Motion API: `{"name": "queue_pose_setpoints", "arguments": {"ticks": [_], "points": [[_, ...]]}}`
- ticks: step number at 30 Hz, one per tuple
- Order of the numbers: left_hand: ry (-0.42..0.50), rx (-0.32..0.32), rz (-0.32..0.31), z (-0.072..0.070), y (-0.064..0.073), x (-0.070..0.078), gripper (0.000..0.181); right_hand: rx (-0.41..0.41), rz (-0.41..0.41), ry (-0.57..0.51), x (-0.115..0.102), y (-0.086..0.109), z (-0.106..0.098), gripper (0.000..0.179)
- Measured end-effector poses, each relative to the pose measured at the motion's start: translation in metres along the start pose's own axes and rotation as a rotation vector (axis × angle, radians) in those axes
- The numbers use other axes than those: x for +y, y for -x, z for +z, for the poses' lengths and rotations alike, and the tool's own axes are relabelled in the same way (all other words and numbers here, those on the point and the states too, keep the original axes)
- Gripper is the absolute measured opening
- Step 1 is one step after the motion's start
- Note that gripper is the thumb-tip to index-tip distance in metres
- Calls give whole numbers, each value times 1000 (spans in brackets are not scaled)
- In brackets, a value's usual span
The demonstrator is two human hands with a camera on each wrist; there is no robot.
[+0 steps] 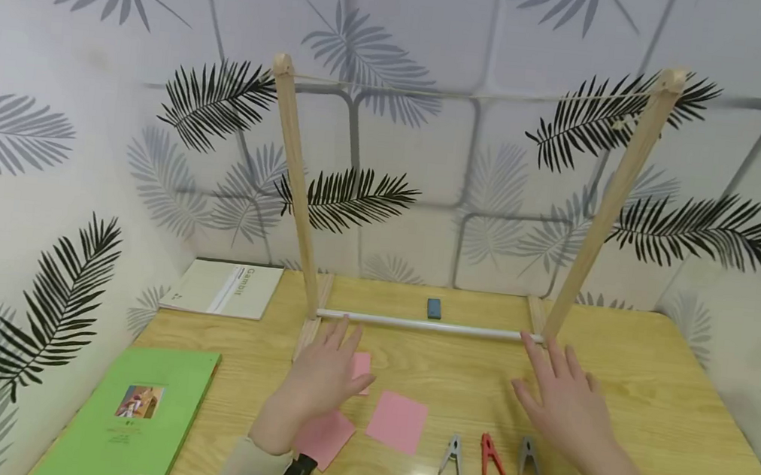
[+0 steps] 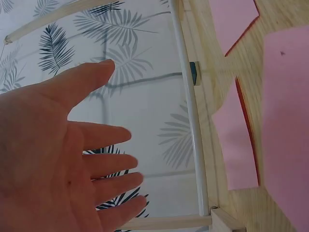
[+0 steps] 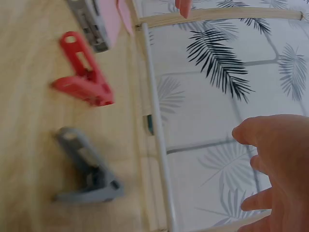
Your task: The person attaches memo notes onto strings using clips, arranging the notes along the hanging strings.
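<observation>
1. Green book point(image 1: 126, 426): flat, smooth cover, between 8 and 9 o'clock from the left hand point(image 1: 317, 375).
2. Notebook point(image 1: 223, 289): pale rectangle, at 10 from that hand.
3. Frame point(image 1: 299, 185): pale wooden posts, thin cord point(image 1: 434, 93) strung across their tops, smooth white rod point(image 1: 380, 319) between their feet.
4. Left hand: fingers spread, thumb wide, near the rod's left end; contact, I cannot tell.
5. Papers point(image 1: 398, 422): three, pink and flat, from 3 to 6 o'clock of the left hand, on the wood-grained table point(image 1: 664, 413).
6. Block point(image 1: 434, 308): small, dark blue, at 2 from the left hand, behind the rod.
7. A-shaped clips: grey clip point(image 1: 453, 449) and red clip point(image 1: 488, 452) at 8 from the right hand point(image 1: 569, 409), second grey clip point(image 1: 527, 452) at 7.
8. Right hand: fingers spread, near the rod's right end; contact, I cannot tell.
</observation>
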State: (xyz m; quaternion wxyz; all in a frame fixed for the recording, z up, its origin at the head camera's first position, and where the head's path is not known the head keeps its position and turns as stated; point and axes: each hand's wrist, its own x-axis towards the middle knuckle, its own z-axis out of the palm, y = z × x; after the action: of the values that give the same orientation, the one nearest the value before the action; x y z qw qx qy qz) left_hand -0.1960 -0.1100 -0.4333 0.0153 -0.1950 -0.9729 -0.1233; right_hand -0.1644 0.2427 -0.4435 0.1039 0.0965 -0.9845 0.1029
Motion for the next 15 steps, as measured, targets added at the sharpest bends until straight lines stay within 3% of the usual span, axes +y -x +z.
{"name": "queue_pose_setpoints", "arguments": {"ticks": [7,11,15], "points": [[255,-159,68,2,0,-2,59,-87,52,-18,17,19,9,69],[408,-248,85,6,-2,-1,56,-97,76,-51,23,30,13,65],[491,-302,97,10,-3,-2,55,-89,76,-72,25,41,15,63]]}}
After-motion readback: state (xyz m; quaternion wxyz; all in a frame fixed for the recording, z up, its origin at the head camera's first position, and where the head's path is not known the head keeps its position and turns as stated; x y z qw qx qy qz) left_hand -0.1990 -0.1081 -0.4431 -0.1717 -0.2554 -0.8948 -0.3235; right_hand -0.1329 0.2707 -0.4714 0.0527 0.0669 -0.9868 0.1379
